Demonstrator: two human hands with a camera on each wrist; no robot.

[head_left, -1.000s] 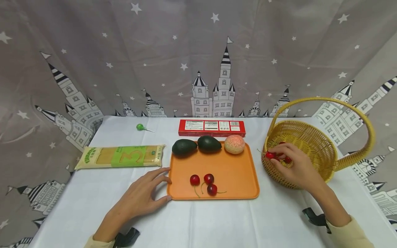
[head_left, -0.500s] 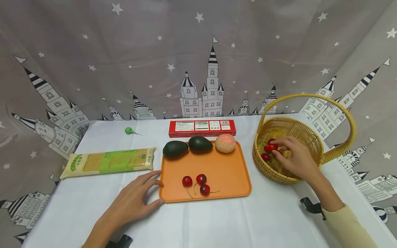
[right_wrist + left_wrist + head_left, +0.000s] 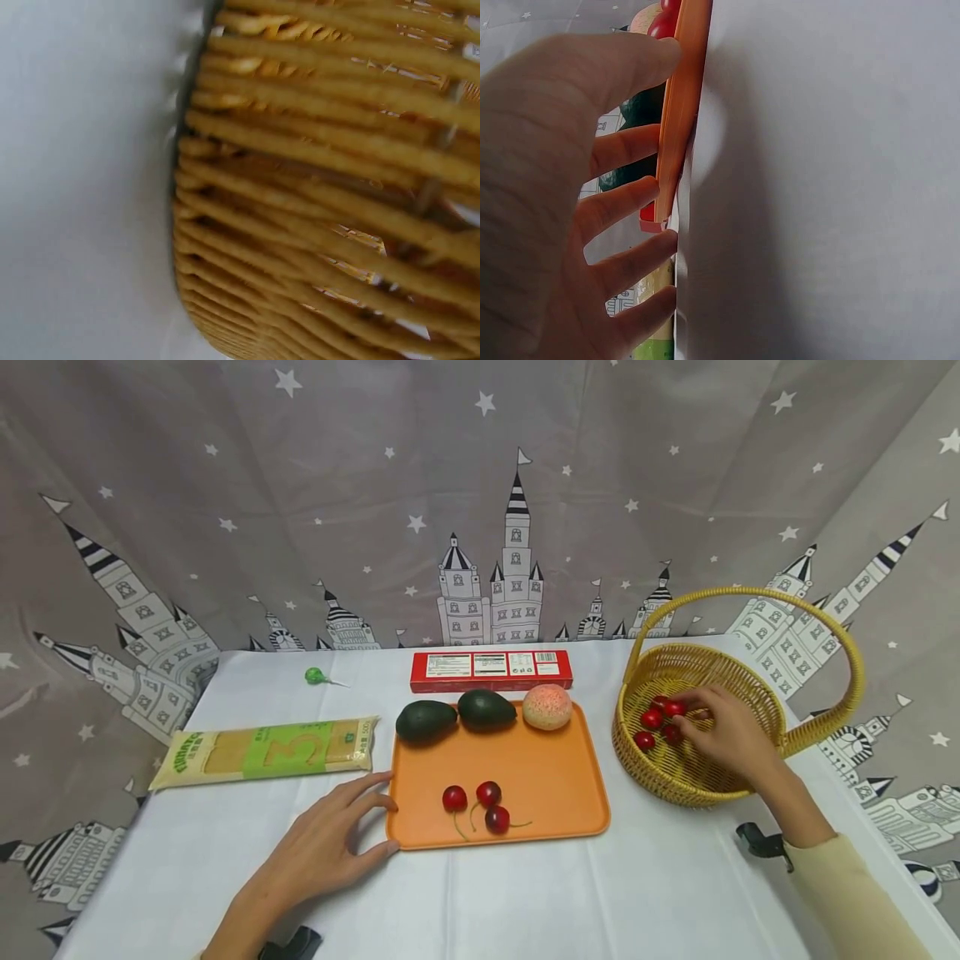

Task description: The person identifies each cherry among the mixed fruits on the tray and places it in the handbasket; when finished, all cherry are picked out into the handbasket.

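My left hand (image 3: 318, 843) touches the left edge of the orange tray (image 3: 555, 777), its fingers and thumb spread along the rim. In the left wrist view the thumb and fingertips lie against the tray's edge. Three dark red cherries (image 3: 454, 799) with stems lie in the front part of the tray. Two avocados (image 3: 426, 721) and a peach (image 3: 547, 707) sit along its back edge. My right hand (image 3: 727, 731) reaches into the yellow wicker basket (image 3: 660, 781), thumb and fingertips around a red cherry (image 3: 676, 708). Several other cherries (image 3: 644, 741) lie close to it.
A red box (image 3: 491, 672) lies behind the tray. To the left are a pack of noodles (image 3: 270, 752) and a small green ball on a stick (image 3: 315, 676). The basket's tall handle (image 3: 851, 668) arches above the right hand. A grey castle-print curtain (image 3: 360, 460) stands behind.
The right hand has moved from the basket's left rim inward with a cherry, showing more cherries inside. The left hand stays at the tray. The head view has shifted slightly.
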